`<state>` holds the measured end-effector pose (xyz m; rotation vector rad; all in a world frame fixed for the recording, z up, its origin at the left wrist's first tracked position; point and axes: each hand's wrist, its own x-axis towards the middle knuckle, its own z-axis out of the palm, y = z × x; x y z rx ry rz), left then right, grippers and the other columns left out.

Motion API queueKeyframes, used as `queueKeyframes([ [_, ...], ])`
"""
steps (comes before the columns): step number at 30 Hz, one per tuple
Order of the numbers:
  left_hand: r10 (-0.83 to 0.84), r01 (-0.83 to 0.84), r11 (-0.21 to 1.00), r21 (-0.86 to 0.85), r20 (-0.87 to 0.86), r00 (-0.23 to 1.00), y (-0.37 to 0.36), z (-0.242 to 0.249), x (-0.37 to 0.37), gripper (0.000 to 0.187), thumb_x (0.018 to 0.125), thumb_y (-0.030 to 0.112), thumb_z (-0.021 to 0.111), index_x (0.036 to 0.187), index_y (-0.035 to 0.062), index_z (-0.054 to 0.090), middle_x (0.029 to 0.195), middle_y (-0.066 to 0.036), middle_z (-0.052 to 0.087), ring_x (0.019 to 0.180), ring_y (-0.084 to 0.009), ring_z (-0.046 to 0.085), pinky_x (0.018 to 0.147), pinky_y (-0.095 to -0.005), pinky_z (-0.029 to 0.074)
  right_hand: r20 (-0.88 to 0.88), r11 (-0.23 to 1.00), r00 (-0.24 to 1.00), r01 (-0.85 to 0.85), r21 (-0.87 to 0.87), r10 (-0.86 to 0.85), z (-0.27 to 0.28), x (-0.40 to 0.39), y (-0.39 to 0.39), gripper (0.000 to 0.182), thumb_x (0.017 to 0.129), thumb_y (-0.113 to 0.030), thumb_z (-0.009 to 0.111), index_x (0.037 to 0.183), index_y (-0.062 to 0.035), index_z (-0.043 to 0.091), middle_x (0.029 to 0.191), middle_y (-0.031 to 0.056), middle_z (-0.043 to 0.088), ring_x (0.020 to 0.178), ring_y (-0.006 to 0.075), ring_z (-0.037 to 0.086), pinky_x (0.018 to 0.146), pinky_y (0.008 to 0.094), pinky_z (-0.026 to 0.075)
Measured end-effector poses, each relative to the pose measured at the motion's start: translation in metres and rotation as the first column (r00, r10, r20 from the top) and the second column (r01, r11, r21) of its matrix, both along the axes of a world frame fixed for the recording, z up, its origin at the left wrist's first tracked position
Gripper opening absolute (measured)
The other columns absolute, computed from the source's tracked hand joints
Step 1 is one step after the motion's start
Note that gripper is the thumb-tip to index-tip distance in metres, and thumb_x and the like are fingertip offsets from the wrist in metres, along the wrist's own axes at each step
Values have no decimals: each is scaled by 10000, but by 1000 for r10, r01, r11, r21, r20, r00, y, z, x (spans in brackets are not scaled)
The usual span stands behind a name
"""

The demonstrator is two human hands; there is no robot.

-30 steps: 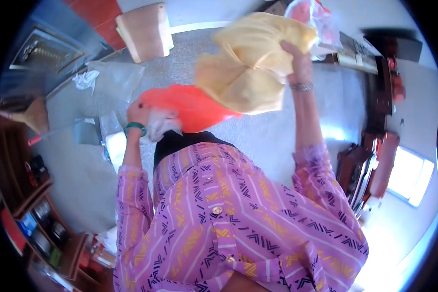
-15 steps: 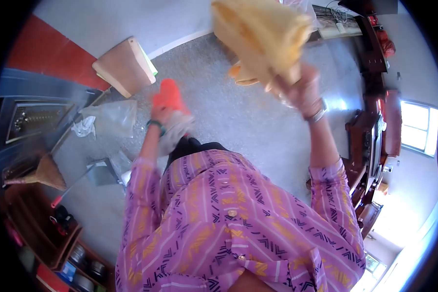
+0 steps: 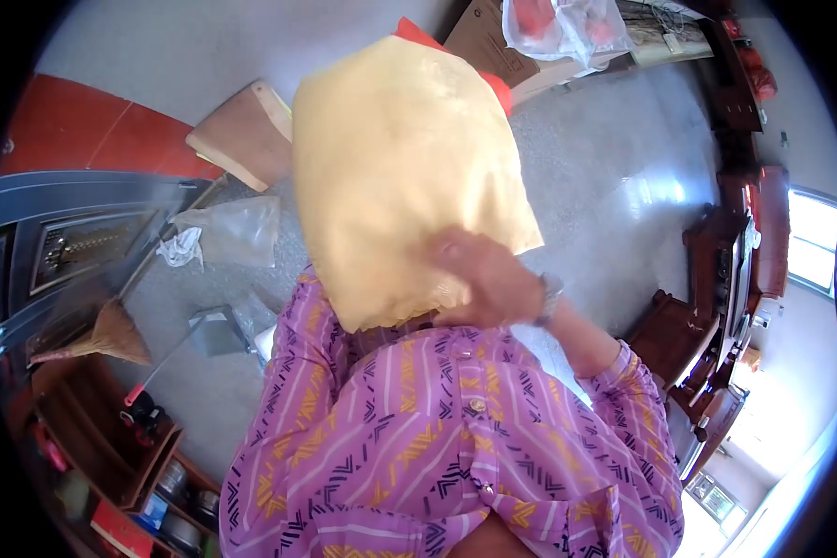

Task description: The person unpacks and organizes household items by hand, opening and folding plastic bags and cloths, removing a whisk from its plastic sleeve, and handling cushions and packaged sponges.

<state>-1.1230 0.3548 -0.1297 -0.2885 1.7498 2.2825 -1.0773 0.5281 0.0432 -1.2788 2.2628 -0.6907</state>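
A large pale-yellow cloth [image 3: 409,167], perhaps a bag, is spread in front of my body with a gathered, crumpled lower edge. My right hand [image 3: 493,279], wearing a wristwatch, grips it near that lower edge; the fingers are slightly blurred. Bright red material [image 3: 498,91] sticks out behind the cloth at its top and right side. The yellow cloth hides my left hand entirely, and only the left sleeve [image 3: 298,325] leads up behind it.
A tan board-like piece [image 3: 242,135] leans at the wall. Clear plastic sheeting [image 3: 242,231], a dustpan [image 3: 219,330] and a broom [image 3: 107,337] lie left. A cardboard box [image 3: 488,42] and a plastic bag [image 3: 567,28] stand ahead. Dark wooden furniture [image 3: 707,251] lines the right.
My right hand has brought the yellow cloth down and left, and it is now spread out wide. My left hand, earlier visible with the red thing, has gone behind it.
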Motion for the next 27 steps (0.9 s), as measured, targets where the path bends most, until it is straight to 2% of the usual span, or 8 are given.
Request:
queueKeyframes([
  [2,15,-15,1000,16,9,1000,8,1,-9,216,771,215,537,845,32,626,835,-102,613,729,-156,569,630,-315,445,78,892,936,351,-284,-343,-8,-17,14,684,657,-288,731,1204,-22,420,1055,167,502,928,304,531,783,375,445],
  [4,13,-13,999,44,13,1000,22,4,-21,219,775,216,538,852,30,625,849,-104,612,737,-158,569,634,-316,446,373,772,743,627,-100,-555,-7,-35,26,827,705,-432,679,1284,17,296,1094,227,514,1033,324,509,874,387,408],
  [10,-52,42,982,187,49,997,71,3,-52,230,786,220,539,871,24,624,889,-108,607,760,-163,569,645,-317,448,176,774,783,619,-134,-596,-28,-58,16,947,696,-376,709,1314,65,143,1148,233,463,1048,296,479,850,360,414],
  [12,-88,68,968,240,74,993,87,1,-55,234,790,221,539,878,22,624,902,-110,605,768,-165,569,649,-317,448,331,627,623,771,-110,-709,-29,-63,20,1059,617,-498,711,1244,150,154,1125,376,365,1051,453,428,886,434,388],
  [17,-171,98,922,376,168,971,110,-12,-48,243,800,225,541,895,17,623,935,-113,601,787,-169,569,658,-318,449,420,432,440,894,-120,-794,-31,-69,62,854,682,-359,691,1262,65,229,1028,277,535,928,375,558,806,415,451],
  [20,-214,96,893,440,226,950,116,-23,-48,249,806,227,541,905,14,623,955,-116,598,799,-172,569,664,-318,450,725,295,335,937,-188,-602,-26,-72,95,348,785,-192,610,1038,36,539,922,73,613,793,107,575,673,253,481],
  [26,-289,8,818,575,399,870,103,-56,-71,260,817,231,543,924,8,622,995,-120,593,822,-177,569,675,-319,452,642,331,386,920,-212,-662,-12,-80,187,233,750,-120,624,931,27,604,836,58,632,681,107,589,597,251,486],
  [27,-286,-9,820,573,424,859,99,-61,-77,262,819,231,543,928,7,622,1002,-121,592,826,-178,569,677,-319,452,703,265,237,962,-71,-670,9,-82,201,235,734,-87,641,936,26,607,847,65,636,692,120,601,605,266,500],
])
